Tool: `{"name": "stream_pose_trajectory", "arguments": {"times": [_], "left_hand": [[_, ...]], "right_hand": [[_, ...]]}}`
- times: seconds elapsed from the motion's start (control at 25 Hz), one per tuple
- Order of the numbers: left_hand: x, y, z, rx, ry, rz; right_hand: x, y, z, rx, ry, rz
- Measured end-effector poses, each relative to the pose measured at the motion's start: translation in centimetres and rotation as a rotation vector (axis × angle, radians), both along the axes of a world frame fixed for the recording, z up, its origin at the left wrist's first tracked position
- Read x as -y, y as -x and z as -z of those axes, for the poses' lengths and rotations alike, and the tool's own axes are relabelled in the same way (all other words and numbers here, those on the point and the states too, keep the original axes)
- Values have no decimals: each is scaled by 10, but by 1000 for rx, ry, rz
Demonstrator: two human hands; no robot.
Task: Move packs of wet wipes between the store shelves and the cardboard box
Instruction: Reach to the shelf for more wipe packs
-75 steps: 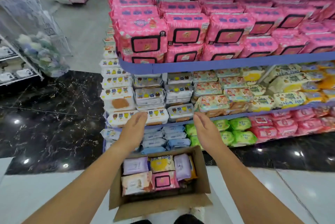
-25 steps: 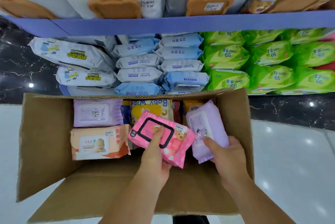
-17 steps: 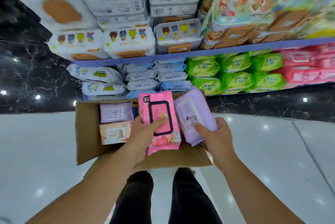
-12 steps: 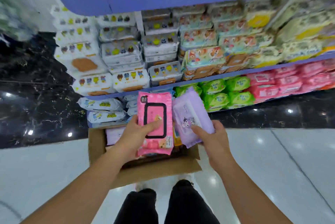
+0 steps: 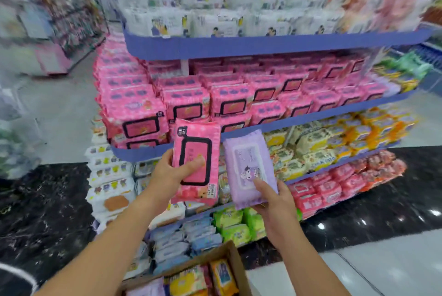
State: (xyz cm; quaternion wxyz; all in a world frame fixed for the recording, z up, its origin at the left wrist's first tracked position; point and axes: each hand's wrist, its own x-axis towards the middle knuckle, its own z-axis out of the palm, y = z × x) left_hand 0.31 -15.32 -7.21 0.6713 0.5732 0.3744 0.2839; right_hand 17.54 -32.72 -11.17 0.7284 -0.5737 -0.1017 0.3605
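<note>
The left hand [image 5: 167, 176] is gripping a pink wipes pack [image 5: 196, 159], thumb curled across its front. The right hand [image 5: 275, 202] is pinching a purple wipes pack [image 5: 248, 164], both raised before the shelves' [image 5: 263, 44] front edges, above the cardboard box [image 5: 235, 262].

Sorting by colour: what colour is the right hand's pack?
Pale purple pack, shown best in the head view.

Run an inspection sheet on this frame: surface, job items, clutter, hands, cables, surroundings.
Surface: glossy floor, black marble strip beside the shelves.
Job's things: pink pack and purple pack held up in front of the shelves; cardboard box below, other packs inside.
Clutter: nothing seen.
Hands: left hand grips the pink pack; right hand grips the purple pack.
Cables: nothing seen.
Surroundings: shelves stocked full; blurred display racks at left.
</note>
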Motion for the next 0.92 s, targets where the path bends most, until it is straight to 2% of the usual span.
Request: {"name": "stream_pose_trajectory", "arguments": {"times": [0.28, 0.44, 0.68, 0.8, 0.92], "left_hand": [[-16, -88, -58, -113, -247, 44], [-25, -187, -83, -337, -504, 49], [-36, -359, -123, -711, -854, 254], [-47, -418, -129, -873, -952, 329], [-63, -471, -123, -959, -1020, 385]], "right_hand": [[-26, -110, -58, 86, -165, -46], [-10, -219, -66, 82, -173, -39], [18, -392, -84, 127, -95, -53], [23, -446, -89, 115, -80, -48], [20, -484, -87, 108, -77, -8]]}}
